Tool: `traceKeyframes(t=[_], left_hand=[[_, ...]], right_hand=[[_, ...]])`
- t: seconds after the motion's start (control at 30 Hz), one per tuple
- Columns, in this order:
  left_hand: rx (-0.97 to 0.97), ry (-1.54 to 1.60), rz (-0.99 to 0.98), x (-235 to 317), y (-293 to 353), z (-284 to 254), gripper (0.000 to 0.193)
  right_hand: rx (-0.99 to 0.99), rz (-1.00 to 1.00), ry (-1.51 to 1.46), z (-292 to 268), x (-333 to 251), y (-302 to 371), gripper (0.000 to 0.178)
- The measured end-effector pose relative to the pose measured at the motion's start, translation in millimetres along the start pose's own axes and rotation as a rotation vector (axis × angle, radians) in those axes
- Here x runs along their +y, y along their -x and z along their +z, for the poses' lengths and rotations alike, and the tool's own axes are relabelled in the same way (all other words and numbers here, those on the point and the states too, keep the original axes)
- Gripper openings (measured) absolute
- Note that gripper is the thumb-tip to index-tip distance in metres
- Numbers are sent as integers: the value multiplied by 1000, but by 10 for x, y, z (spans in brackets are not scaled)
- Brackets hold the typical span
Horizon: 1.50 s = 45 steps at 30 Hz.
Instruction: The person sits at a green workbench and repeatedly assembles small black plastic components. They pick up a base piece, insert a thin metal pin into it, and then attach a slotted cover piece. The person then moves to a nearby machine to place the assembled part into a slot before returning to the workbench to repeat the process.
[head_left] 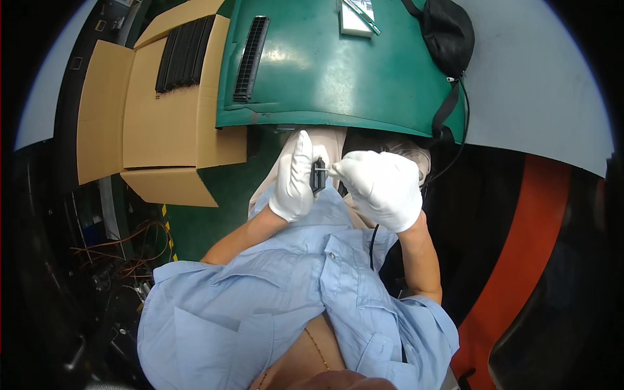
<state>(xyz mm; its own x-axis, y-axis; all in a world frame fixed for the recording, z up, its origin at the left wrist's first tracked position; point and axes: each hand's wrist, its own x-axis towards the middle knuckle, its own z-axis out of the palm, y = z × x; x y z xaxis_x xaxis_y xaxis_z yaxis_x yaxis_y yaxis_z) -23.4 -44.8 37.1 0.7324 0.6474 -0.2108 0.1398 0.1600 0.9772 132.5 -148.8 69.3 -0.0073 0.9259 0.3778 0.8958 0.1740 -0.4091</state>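
Observation:
My left hand (296,182), in a white glove, is closed round a small-looking black part (318,177) above my lap, its thumb pointing up along the side. The part resembles the black slatted strips nearby, but most of it is hidden by the hand. My right hand (382,185), also white-gloved, is closed in a pinch just to the right. From its fingertips a thin metal rod (323,169) reaches across to the black part and seems to touch it. The rest of that rod lies hidden in the fist.
A black slatted strip (251,58) lies on the green-topped table (325,78). Farther back sits a white box (356,19) with a green pen-like tool (363,16) on it. A black bag (447,36) rests right. Left, an open carton (159,130) contains several black strips (184,55).

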Motion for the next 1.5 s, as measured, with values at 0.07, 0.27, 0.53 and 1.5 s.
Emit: traceKeyframes(t=[0.07,0.27,0.53,1.5], left_hand=[[7,47,5,-40,22,20,72],[-41,106,-56,4,33,32,71],[-51,68,-12,-45,120,48,70],[30,441,-68,16,-186,-466,82]], right_hand=[[-42,-51,45,-28,-28,52,22],[-96,-46,-40,-49,-120,251,30],[-101,26,4,-74,-72,182,16],[132,166,107,1427,1848,-937,14]])
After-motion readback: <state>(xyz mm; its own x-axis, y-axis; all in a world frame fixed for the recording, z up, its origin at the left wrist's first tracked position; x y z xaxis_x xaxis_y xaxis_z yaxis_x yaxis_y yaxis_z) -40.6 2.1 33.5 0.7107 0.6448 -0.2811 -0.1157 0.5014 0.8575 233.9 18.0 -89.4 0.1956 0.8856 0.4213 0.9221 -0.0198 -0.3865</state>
